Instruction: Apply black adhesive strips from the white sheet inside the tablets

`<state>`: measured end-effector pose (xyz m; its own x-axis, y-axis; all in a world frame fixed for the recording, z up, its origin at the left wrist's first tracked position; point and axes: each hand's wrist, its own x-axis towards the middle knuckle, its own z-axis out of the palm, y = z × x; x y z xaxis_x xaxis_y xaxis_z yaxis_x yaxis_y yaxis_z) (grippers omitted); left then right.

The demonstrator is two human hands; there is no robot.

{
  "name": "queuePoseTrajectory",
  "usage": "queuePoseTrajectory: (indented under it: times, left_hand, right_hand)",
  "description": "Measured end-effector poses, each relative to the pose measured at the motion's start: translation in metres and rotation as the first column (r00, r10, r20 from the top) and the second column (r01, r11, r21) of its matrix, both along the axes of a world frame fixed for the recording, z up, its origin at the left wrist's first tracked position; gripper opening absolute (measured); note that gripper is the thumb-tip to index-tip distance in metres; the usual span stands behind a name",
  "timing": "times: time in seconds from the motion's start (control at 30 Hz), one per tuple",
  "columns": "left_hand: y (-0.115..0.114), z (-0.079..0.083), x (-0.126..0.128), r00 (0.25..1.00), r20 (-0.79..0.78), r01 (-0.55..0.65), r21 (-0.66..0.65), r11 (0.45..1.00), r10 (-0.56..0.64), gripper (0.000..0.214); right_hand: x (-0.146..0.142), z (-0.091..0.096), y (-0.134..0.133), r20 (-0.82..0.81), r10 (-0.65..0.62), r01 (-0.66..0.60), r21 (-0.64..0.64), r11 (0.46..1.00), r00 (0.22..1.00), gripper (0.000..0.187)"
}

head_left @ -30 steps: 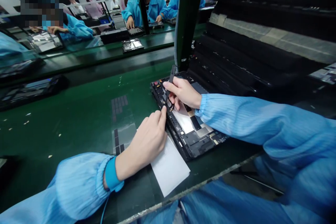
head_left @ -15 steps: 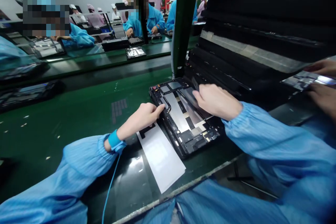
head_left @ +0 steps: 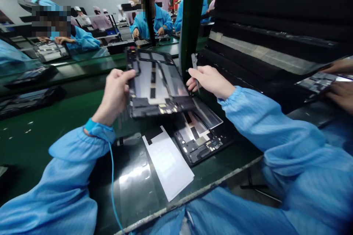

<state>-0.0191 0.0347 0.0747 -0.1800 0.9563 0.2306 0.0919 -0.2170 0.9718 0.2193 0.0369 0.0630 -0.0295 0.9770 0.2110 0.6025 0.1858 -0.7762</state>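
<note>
My left hand (head_left: 117,88) grips the left edge of an opened tablet (head_left: 162,99), raised and tilted above the bench, with its silvery inside and dark circuit parts showing. Beneath it, a second opened tablet (head_left: 197,145) lies on the bench, its upper part hidden by the raised one. My right hand (head_left: 205,79), beside the raised tablet's right edge, has its fingers closed around a slim flat grey tool (head_left: 194,61) pointing upward; its exact kind is unclear. White sheets (head_left: 171,165) with black marks at one end lie left of the lower tablet.
A blue cord (head_left: 112,176) runs from my left wristband (head_left: 92,126). Black stacked trays (head_left: 264,33) rise at the right, behind a green post (head_left: 192,18). Another person's hands (head_left: 342,88) hold a device at far right. More devices (head_left: 30,99) lie at left.
My left hand has lifted the upper tablet up and to the left, uncovering part of another below. My right hand has moved up and left, with the grey tool now upright in it.
</note>
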Motion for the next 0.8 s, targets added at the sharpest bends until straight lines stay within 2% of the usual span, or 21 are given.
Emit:
queuePoseTrajectory:
  times: [0.07, 0.13, 0.23, 0.3, 0.37, 0.43, 0.53, 0.6, 0.63, 0.67, 0.7, 0.73, 0.77, 0.8]
  left_hand:
    - [0.029, 0.002, -0.027, 0.989, 0.039, -0.147, 0.021, 0.989, 0.146, 0.027]
    - [0.057, -0.007, -0.053, 0.954, 0.048, -0.297, 0.025, 0.955, 0.295, 0.030]
    - [0.090, -0.035, -0.084, 0.897, -0.015, -0.443, -0.025, 0.896, 0.442, 0.036]
    - [0.102, -0.055, -0.100, 0.881, -0.093, -0.472, -0.108, 0.875, 0.464, 0.036]
    - [0.107, -0.069, -0.113, 0.897, -0.193, -0.432, -0.194, 0.881, 0.398, 0.034]
    - [0.104, -0.073, -0.121, 0.912, -0.293, -0.362, -0.252, 0.898, 0.285, 0.029]
    - [0.085, -0.061, -0.116, 0.900, -0.408, -0.267, -0.231, 0.936, 0.156, 0.015]
    - [0.060, -0.048, -0.098, 0.861, -0.502, -0.037, -0.219, 0.975, -0.080, 0.010]
    - [0.045, -0.044, -0.086, 0.780, -0.553, 0.170, -0.263, 0.950, -0.292, 0.011]
    - [0.029, -0.041, -0.073, 0.648, -0.571, 0.367, -0.345, 0.864, -0.504, 0.013]
    - [0.013, -0.039, -0.061, 0.477, -0.572, 0.502, -0.447, 0.741, -0.668, 0.013]
    - [-0.001, -0.040, -0.050, 0.318, -0.564, 0.568, -0.531, 0.629, -0.762, 0.014]
    - [-0.014, -0.042, -0.041, 0.206, -0.562, 0.584, -0.586, 0.562, -0.801, 0.014]
    - [-0.023, -0.045, -0.034, 0.134, -0.569, 0.576, -0.622, 0.531, -0.812, 0.014]
  right_hand:
    - [-0.008, -0.003, 0.011, -0.010, 0.010, -0.009, 0.041, 0.999, 1.000, 0.038]
    - [-0.014, -0.008, 0.014, 0.031, 0.029, -0.030, 0.044, 0.999, 0.999, 0.038]
    - [-0.021, -0.019, 0.008, -0.069, 0.130, -0.134, -0.062, 0.989, 0.989, 0.032]
    - [-0.026, -0.025, 0.001, -0.182, 0.220, -0.240, -0.097, 0.966, 0.958, 0.025]
    - [-0.035, -0.027, -0.007, -0.240, 0.316, -0.344, -0.080, 0.936, 0.918, 0.023]
    - [-0.048, -0.029, -0.016, -0.249, 0.411, -0.440, -0.071, 0.895, 0.877, 0.023]
    - [-0.068, -0.034, -0.034, -0.253, 0.545, -0.583, -0.106, 0.806, 0.799, 0.018]
    - [-0.078, -0.041, -0.045, -0.224, 0.628, -0.660, -0.118, 0.742, 0.745, 0.013]
    - [-0.081, -0.044, -0.049, -0.198, 0.661, -0.687, -0.119, 0.717, 0.724, 0.012]
    - [-0.084, -0.048, -0.053, -0.165, 0.689, -0.707, -0.112, 0.698, 0.706, 0.010]
    - [-0.085, -0.052, -0.056, -0.128, 0.710, -0.721, -0.096, 0.686, 0.693, 0.009]
    - [-0.086, -0.055, -0.057, -0.094, 0.727, -0.733, -0.074, 0.676, 0.680, 0.009]
    - [-0.086, -0.058, -0.058, -0.067, 0.739, -0.742, -0.051, 0.669, 0.671, 0.008]
    - [-0.085, -0.060, -0.059, -0.048, 0.745, -0.747, -0.029, 0.664, 0.665, 0.008]
